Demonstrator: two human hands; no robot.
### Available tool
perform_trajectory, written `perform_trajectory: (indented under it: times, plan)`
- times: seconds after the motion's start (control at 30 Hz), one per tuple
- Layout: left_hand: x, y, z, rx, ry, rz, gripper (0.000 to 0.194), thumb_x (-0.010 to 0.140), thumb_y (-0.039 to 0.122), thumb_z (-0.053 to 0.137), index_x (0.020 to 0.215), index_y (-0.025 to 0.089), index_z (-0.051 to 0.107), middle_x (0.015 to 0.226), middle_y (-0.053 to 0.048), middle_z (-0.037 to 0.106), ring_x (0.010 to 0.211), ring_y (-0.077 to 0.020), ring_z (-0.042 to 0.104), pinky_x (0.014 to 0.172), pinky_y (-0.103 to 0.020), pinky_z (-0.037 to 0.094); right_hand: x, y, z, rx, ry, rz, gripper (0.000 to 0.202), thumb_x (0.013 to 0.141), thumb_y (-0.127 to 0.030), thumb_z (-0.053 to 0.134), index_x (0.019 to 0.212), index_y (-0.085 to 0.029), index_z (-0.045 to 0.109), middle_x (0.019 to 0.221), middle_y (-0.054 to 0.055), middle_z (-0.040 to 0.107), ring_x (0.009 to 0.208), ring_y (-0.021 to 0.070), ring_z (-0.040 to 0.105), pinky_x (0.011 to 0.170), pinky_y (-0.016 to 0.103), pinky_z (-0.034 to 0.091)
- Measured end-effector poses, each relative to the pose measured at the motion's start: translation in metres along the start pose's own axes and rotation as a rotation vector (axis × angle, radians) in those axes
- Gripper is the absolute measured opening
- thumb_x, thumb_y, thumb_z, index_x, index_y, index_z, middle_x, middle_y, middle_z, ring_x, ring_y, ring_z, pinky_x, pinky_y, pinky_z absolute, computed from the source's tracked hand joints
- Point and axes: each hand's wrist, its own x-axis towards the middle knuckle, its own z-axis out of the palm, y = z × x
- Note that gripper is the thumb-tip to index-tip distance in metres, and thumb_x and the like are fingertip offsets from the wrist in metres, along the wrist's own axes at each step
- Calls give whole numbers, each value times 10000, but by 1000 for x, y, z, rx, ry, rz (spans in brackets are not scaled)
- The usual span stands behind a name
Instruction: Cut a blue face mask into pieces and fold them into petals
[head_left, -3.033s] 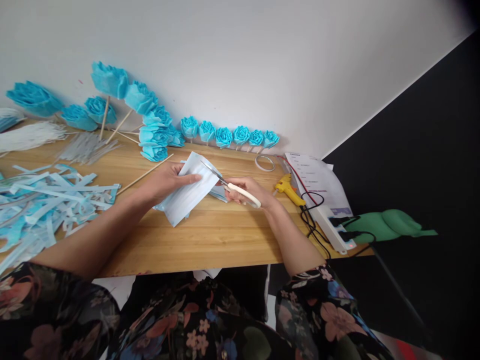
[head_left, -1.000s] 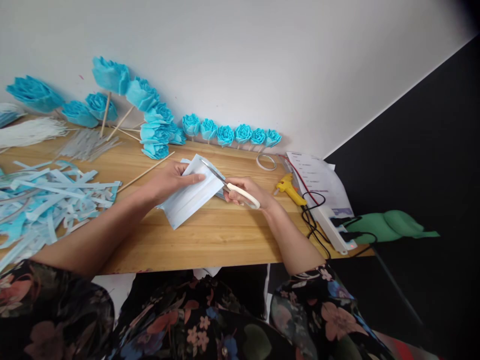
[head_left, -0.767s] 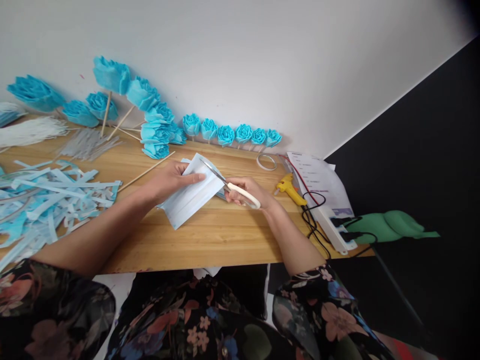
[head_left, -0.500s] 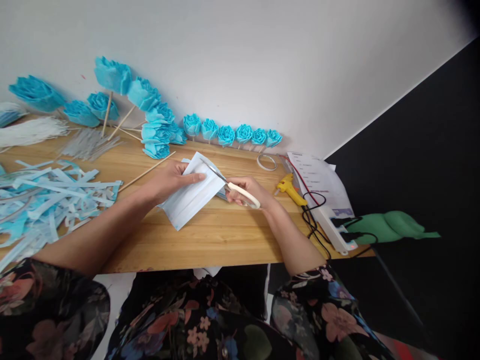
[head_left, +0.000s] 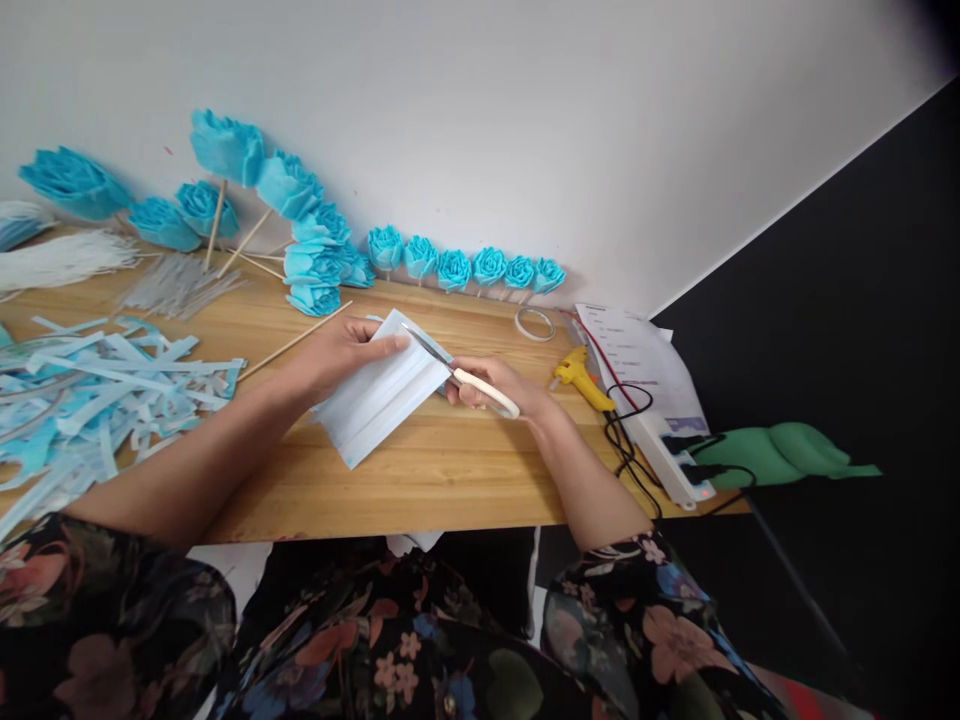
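Note:
A pale blue pleated face mask [head_left: 379,400] hangs tilted over the middle of the table. My left hand [head_left: 341,350] pinches its upper left part, with the thumb lying on the front face. In my right hand [head_left: 495,378] is a pair of scissors [head_left: 486,392] with cream-white handles. Their metal blades lie along the mask's upper right edge, pointing up and left. Part of the fingers of both hands is hidden behind the mask and the handles.
Several blue flowers [head_left: 454,270] on sticks lean against the wall. Cut blue strips [head_left: 112,390] lie in a heap on the left. To the right are a tape roll [head_left: 534,323], a yellow glue gun [head_left: 581,378], a power strip [head_left: 667,465] and a green object [head_left: 787,453].
The mask has turned slightly, its lower corner shifting down and left. My left thumb has moved slightly up and left, and the scissor handles have come closer together.

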Motion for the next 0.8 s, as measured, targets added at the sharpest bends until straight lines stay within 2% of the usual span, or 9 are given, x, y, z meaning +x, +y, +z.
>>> perform_trajectory:
  times: [0.13, 0.4, 0.53, 0.8]
  plan:
    - [-1, 0, 1, 19, -5, 4, 460, 761, 569, 705, 915, 138, 756, 825, -94, 746, 601, -180, 620, 526, -265, 455, 0, 2, 0, 8, -27, -15, 555, 759, -653, 694, 906, -135, 561, 752, -12, 511, 606, 64, 384, 521, 221, 311]
    - [1, -2, 1, 15, -26, 19, 394, 768, 527, 718, 850, 144, 763, 754, -74, 732, 565, -163, 604, 496, -246, 434, 4, 9, 1, 42, 7, -9, 526, 743, -601, 730, 931, -132, 584, 737, -20, 535, 589, 62, 431, 509, 215, 343]
    - [1, -2, 1, 2, -16, 3, 391, 750, 522, 735, 843, 144, 767, 759, -74, 734, 560, -155, 597, 497, -241, 443, 5, 10, 2, 60, 26, -20, 451, 750, -543, 743, 850, -140, 566, 708, -24, 535, 552, 52, 418, 488, 209, 331]
    - [-1, 0, 2, 1, -12, 6, 368, 764, 492, 735, 860, 139, 776, 755, -73, 729, 563, -150, 598, 523, -247, 458, 7, 8, 4, 96, 69, 30, 258, 705, -325, 753, 783, -141, 591, 647, -39, 545, 511, 44, 414, 457, 192, 322]
